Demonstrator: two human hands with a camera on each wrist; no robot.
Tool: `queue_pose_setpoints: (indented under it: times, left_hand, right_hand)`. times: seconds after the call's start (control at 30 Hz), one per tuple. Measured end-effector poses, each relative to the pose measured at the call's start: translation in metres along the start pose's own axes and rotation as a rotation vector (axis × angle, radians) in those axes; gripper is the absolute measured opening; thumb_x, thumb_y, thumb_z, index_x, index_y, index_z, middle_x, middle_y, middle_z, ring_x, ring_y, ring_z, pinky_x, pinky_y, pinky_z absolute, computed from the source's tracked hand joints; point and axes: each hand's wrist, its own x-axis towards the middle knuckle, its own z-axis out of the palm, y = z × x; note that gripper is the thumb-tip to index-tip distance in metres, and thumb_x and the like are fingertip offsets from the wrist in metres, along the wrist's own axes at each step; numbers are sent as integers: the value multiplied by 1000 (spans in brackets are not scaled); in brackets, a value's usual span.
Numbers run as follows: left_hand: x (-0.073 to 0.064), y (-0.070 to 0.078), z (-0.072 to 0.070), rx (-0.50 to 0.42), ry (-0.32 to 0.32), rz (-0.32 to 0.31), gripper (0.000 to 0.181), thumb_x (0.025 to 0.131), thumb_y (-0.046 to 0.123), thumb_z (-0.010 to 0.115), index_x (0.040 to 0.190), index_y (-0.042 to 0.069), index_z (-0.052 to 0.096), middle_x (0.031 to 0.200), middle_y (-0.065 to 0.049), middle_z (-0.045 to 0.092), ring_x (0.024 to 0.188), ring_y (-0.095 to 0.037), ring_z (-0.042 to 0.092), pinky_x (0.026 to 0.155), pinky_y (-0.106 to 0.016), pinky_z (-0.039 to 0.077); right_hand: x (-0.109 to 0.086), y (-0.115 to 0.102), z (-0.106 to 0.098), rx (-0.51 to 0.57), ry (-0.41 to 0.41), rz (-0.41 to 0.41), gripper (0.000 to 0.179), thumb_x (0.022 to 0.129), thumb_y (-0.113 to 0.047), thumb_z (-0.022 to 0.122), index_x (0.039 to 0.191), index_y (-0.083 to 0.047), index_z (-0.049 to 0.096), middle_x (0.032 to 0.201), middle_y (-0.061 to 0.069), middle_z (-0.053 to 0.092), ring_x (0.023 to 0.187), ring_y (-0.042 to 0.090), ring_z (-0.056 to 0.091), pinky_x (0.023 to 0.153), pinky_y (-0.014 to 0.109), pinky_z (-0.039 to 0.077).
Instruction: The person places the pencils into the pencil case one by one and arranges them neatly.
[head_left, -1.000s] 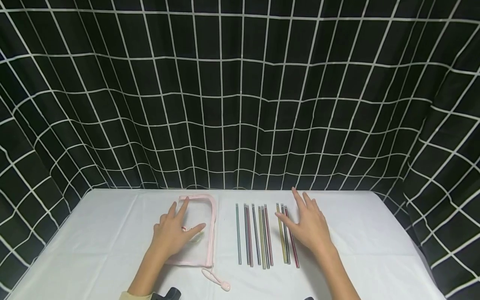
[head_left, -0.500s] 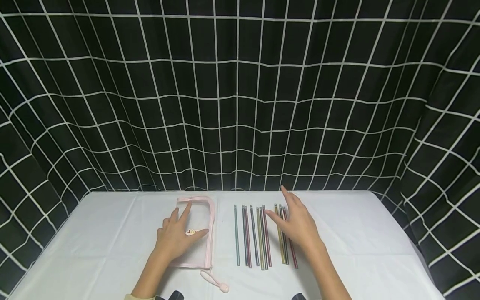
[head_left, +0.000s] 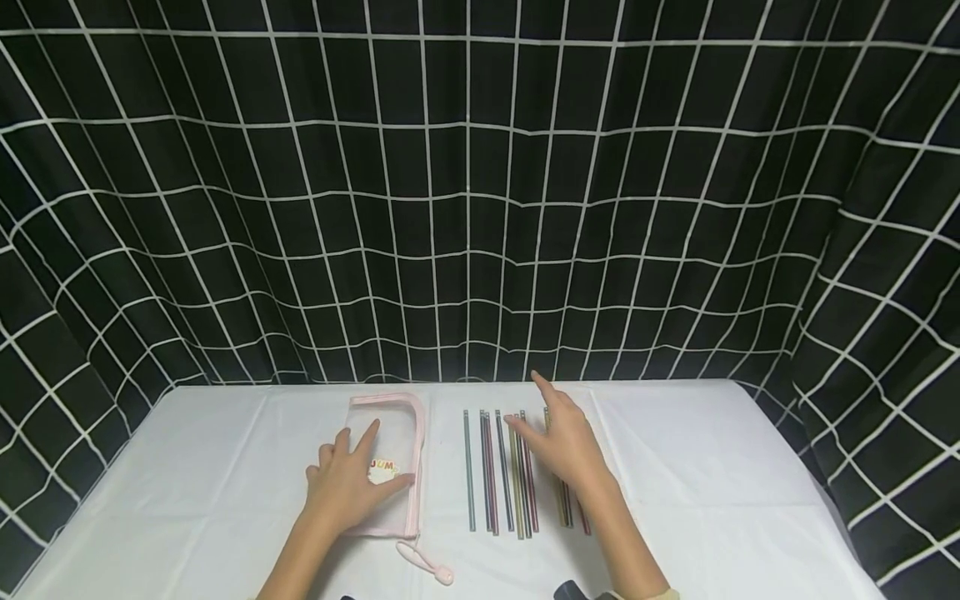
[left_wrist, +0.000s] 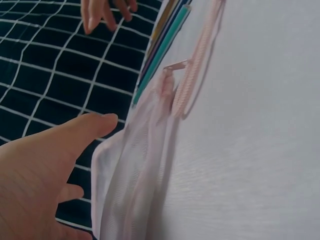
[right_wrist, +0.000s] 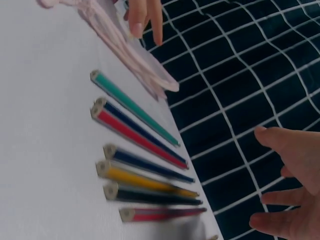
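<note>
My left hand point(head_left: 341, 487) is spread over a see-through pouch point(head_left: 417, 442) with pink edging and printed lettering. Its thumb reaches the pouch's right border in the head view. From the pouch's near corner trails a pink pull loop point(left_wrist: 192, 70). To the right lie several pencils in a loose row, including a teal pencil point(right_wrist: 135, 107), a yellow pencil point(right_wrist: 147, 179) and a red pencil point(right_wrist: 137, 135). Above their right part my right hand point(head_left: 566, 450) hovers, fingers extended and holding nothing, and hides parts of the rightmost pencils.
Pouch and pencils lie on a white cloth-covered table point(head_left: 187, 500). A black curtain with a white grid point(head_left: 465, 208) hangs behind its far edge and wraps round both sides.
My right hand has moved left, from the rightmost pencils toward the middle ones. My left hand has drawn back slightly toward me, so more of the pouch's lettering shows.
</note>
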Motion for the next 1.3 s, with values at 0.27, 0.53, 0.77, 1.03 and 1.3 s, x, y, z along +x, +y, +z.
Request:
queue_pose_setpoints:
  times: [0.27,0.53,0.77,1.03,1.3]
  left_hand:
    - [-9,4,6,9,-6,-21,99,79,68,78,157,13,50,147,-34,46,122,-52,49,84,-66,45]
    - [-17,7,6,43,-28,-10,97,79,69,76,155,13,52,148,-36,45,122,-52,46,82,-66,43]
    - [-23,12,3,50,-58,-15,99,79,72,75,155,13,52,150,-40,43,126,-55,45,87,-73,41]
    - [-29,17,4,57,-100,-57,104,78,76,74,157,14,49,151,-42,40,133,-61,42,92,-77,39]
    - [-32,21,5,94,-99,-66,107,75,79,74,157,13,50,139,-38,45,125,-56,45,86,-70,41]
  right_hand:
    - [2,-11,15,71,21,-37,72,97,-27,77,156,-1,46,140,30,62,123,48,65,101,57,55]
    - [6,-24,31,127,22,-76,62,95,-18,78,148,1,55,127,30,69,106,44,73,84,51,62]
    - [8,-32,44,149,1,-92,57,93,-13,79,143,3,59,118,28,72,96,38,76,76,41,64]
    - [8,-36,59,195,-29,-85,55,89,-11,81,139,4,62,111,27,75,84,27,73,83,51,61]
    - [8,-38,66,214,-55,-48,56,87,-12,83,137,6,63,107,27,75,86,31,73,76,44,61]
